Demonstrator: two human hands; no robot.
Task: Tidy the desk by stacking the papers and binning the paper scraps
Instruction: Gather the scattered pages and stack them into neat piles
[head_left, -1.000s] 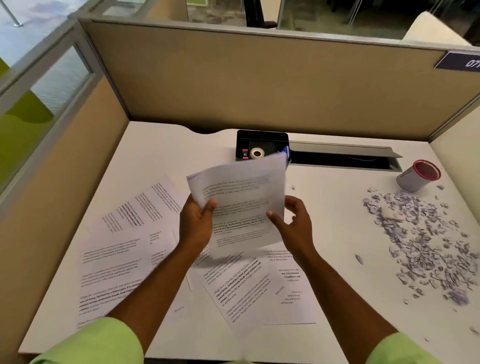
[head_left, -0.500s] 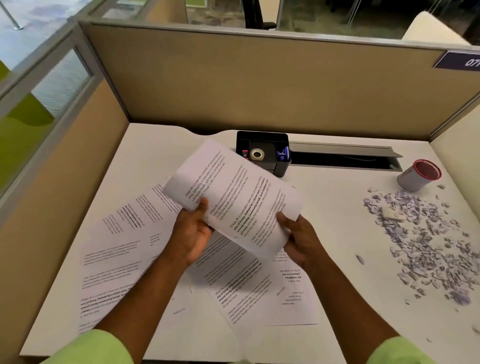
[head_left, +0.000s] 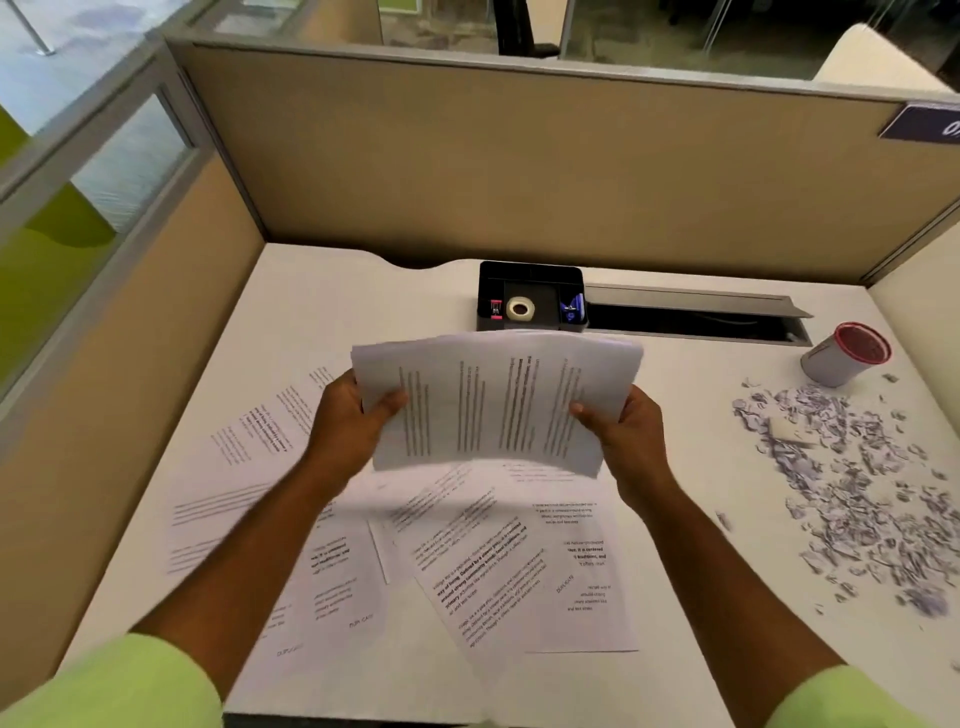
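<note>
Left hand (head_left: 349, 421) and right hand (head_left: 626, 431) pinch sheaf (head_left: 493, 400) ends; edges best squared by tapping on worktop (head_left: 322, 312).

Matt white paper sheets (head_left: 493, 405), smooth desk (head_left: 322, 291)

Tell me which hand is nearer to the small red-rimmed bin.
Right. The right hand grips the right edge of the held papers, on the side where the small red-rimmed bin lies. The left hand grips the papers' far edge, farther from it.
</note>
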